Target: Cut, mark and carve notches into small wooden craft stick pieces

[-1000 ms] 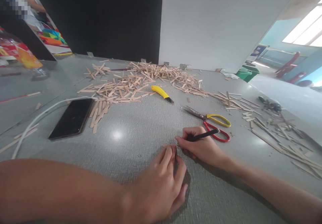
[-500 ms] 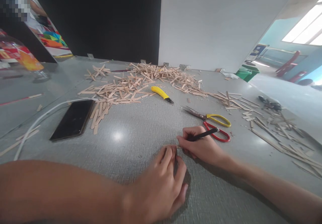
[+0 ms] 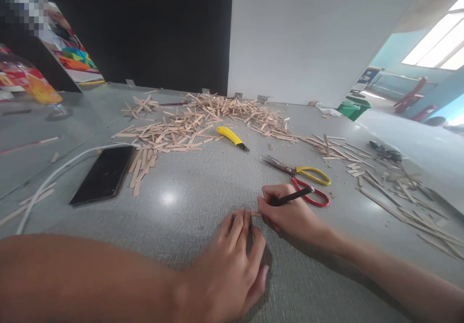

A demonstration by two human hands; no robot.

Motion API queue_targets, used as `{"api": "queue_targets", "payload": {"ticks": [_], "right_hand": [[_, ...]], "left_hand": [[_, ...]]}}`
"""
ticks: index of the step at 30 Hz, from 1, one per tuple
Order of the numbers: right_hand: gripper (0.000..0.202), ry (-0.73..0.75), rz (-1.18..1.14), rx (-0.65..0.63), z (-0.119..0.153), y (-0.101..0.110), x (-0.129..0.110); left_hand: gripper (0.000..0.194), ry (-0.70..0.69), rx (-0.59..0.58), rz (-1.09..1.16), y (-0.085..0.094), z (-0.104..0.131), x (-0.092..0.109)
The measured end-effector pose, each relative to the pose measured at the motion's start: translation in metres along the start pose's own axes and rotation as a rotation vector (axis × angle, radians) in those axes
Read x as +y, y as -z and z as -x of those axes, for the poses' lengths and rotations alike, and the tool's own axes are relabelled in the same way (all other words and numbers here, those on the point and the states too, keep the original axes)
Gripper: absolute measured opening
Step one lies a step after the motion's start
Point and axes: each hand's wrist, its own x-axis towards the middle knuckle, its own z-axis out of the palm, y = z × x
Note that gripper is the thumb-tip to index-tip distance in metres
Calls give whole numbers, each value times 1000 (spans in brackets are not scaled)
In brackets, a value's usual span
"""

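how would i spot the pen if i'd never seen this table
On the grey table, find the person's right hand, on the near side of the scissors. The pen slants up and rightward out of that hand, its free end overlapping the scissors' red handle in this view. Its slim, straight black body sets it apart from the looped scissors and the yellow cutter.

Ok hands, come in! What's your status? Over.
Right hand: gripping black pen. Left hand: fingers over small wooden strip. Scissors close beyond right hand.
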Motion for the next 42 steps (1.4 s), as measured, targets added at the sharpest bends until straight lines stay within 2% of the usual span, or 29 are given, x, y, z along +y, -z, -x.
{"api": "queue_targets", "payload": {"ticks": [9,42], "right_hand": [[37,-5,-52,-21,1,-4,8],[41,-18,-39,-42,0,-5,10]], "left_hand": [[51,-28,-14,-36,0,-2,-1],[51,-40,-15,-37,4,-2,-2]]}}
